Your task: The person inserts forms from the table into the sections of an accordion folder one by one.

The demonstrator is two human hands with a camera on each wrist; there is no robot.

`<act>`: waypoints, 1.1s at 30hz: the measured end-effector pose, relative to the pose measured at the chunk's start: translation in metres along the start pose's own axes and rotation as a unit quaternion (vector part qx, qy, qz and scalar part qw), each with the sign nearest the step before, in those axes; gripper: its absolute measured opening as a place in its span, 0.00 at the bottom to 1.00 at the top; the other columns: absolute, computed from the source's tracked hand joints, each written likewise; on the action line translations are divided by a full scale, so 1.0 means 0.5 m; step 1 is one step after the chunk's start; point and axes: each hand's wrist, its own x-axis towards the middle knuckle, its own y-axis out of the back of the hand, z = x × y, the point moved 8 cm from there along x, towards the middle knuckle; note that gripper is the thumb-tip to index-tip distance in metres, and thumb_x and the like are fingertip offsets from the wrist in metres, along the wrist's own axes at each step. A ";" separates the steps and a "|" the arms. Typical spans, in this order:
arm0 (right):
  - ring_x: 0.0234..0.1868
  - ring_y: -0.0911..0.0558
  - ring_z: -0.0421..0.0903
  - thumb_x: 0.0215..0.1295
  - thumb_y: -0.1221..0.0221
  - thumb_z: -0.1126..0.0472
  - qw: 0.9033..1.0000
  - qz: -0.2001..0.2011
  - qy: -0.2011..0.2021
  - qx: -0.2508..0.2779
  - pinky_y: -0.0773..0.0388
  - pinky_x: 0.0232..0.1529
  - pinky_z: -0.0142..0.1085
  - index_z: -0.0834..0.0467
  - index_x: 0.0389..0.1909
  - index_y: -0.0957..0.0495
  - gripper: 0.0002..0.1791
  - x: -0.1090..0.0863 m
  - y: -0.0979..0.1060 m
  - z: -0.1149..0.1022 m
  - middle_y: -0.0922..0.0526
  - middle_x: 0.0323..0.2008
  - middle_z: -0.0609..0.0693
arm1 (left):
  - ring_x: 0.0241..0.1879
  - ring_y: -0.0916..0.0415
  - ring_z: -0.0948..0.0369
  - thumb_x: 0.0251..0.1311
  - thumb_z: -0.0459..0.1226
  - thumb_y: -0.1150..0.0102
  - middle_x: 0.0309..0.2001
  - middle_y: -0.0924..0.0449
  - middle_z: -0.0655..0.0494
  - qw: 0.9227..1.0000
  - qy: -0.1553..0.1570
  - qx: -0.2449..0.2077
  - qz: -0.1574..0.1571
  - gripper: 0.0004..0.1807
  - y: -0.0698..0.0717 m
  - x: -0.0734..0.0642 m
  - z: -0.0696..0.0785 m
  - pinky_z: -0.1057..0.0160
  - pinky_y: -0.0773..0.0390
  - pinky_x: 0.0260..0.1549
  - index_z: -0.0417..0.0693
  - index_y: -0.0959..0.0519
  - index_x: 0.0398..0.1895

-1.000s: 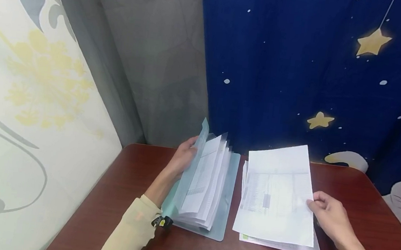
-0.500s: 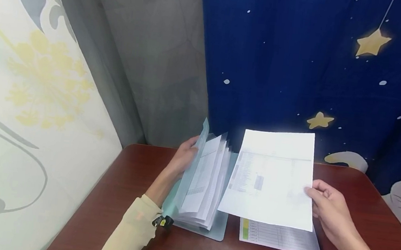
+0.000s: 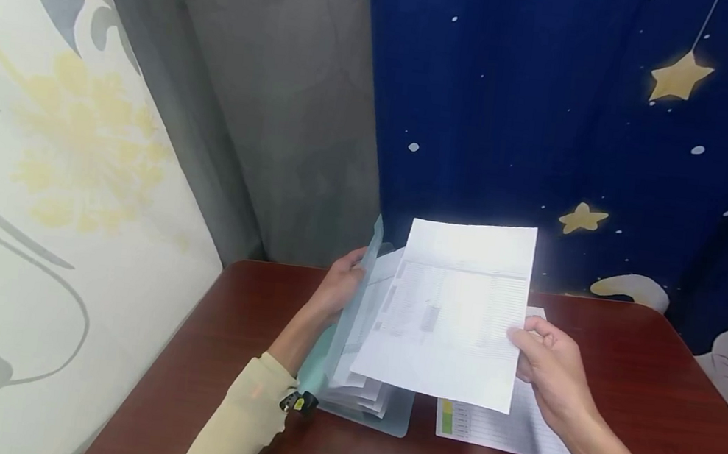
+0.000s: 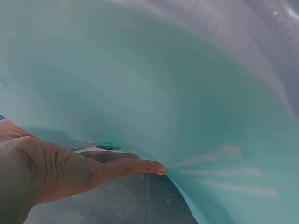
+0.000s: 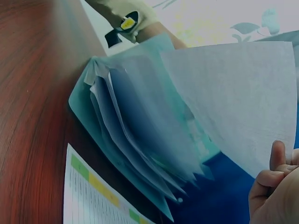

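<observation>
My left hand grips the raised cover of a pale teal display book, its thumb lying along the cover's edge in the left wrist view. Between the covers, clear pockets with papers stand fanned apart. In my right hand, a white printed sheet is pinched at its right edge between thumb and fingers. The sheet is held up, tilted, and overlaps the pockets in the head view. Its plain back faces the right wrist camera.
Under the raised sheet, a printed page with yellow and green cells lies on the dark red-brown table, right of the display book. A blue curtain with stars and a grey curtain hang behind the table.
My right hand has lifted the white sheet off the page on the right and carried it left, over the display book's pockets. My left hand still holds the cover up.
</observation>
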 end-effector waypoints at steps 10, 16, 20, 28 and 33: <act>0.15 0.39 0.39 0.72 0.42 0.66 0.998 -0.013 -0.014 -0.056 0.38 0.21 0.35 0.63 0.37 0.24 0.04 0.019 -0.058 0.008 0.37 0.09 0.42 | 0.68 0.27 0.38 0.82 0.38 0.63 0.76 0.32 0.38 1.000 0.003 -0.002 -0.009 0.29 -0.006 0.000 0.002 0.35 0.29 0.69 0.53 0.41 0.84; 0.13 0.38 0.38 0.67 0.44 0.69 0.997 -0.029 -0.013 -0.064 0.38 0.20 0.31 0.65 0.37 0.25 0.02 0.032 -0.090 0.005 0.35 0.08 0.40 | 0.56 0.18 0.49 0.83 0.41 0.64 0.69 0.25 0.46 1.000 0.001 0.026 -0.002 0.29 -0.007 -0.002 0.004 0.50 0.18 0.55 0.58 0.41 0.84; 0.12 0.39 0.38 0.66 0.44 0.69 0.996 -0.037 -0.018 -0.073 0.39 0.19 0.30 0.65 0.37 0.25 0.03 0.039 -0.107 0.003 0.36 0.08 0.39 | 0.51 0.16 0.51 0.82 0.40 0.64 0.68 0.24 0.47 0.999 0.004 0.036 0.000 0.30 -0.011 -0.004 0.004 0.56 0.17 0.49 0.60 0.42 0.84; 0.11 0.37 0.38 0.67 0.44 0.68 0.995 -0.060 -0.031 -0.068 0.37 0.21 0.30 0.64 0.37 0.25 0.03 0.042 -0.138 0.012 0.33 0.07 0.40 | 0.52 0.16 0.48 0.82 0.40 0.63 0.71 0.26 0.46 0.999 0.011 0.038 -0.001 0.30 -0.019 -0.004 0.001 0.52 0.18 0.52 0.62 0.43 0.85; 0.11 0.36 0.38 0.66 0.44 0.68 0.995 -0.064 -0.031 -0.066 0.36 0.21 0.30 0.64 0.38 0.25 0.03 0.045 -0.149 0.021 0.33 0.07 0.40 | 0.55 0.16 0.47 0.83 0.42 0.64 0.73 0.28 0.45 0.999 0.006 0.050 -0.002 0.30 -0.022 -0.004 0.006 0.47 0.18 0.58 0.59 0.44 0.85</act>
